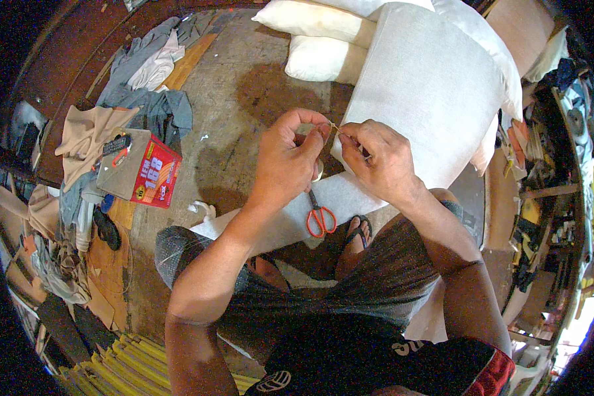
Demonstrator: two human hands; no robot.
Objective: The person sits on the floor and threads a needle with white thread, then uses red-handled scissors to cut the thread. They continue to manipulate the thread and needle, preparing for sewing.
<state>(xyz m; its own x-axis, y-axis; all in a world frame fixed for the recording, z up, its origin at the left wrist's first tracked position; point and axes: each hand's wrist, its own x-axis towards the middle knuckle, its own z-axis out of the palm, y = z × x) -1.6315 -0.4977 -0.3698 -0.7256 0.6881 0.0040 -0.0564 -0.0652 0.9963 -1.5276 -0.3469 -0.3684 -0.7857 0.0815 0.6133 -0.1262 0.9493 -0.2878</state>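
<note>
My left hand (pixel 289 152) and my right hand (pixel 375 155) meet above a white padded piece (pixel 426 86), both with fingers closed on a thin pale strand (pixel 334 127), pinched between the fingertips; whether a needle is there I cannot tell. A small cream object (pixel 317 173), partly hidden, shows below my left fingers. Scissors with red handles (pixel 320 221) lie under the hands on a white strip of padding (pixel 287 224) across my lap.
White cushions (pixel 323 56) are piled at the top. At left are heaped grey and beige fabrics (pixel 89 132), a red box (pixel 153 171) with a remote on it, and a black sandal (pixel 105 228). Cluttered shelving (pixel 534 224) stands at right, yellow slats (pixel 119 363) at lower left.
</note>
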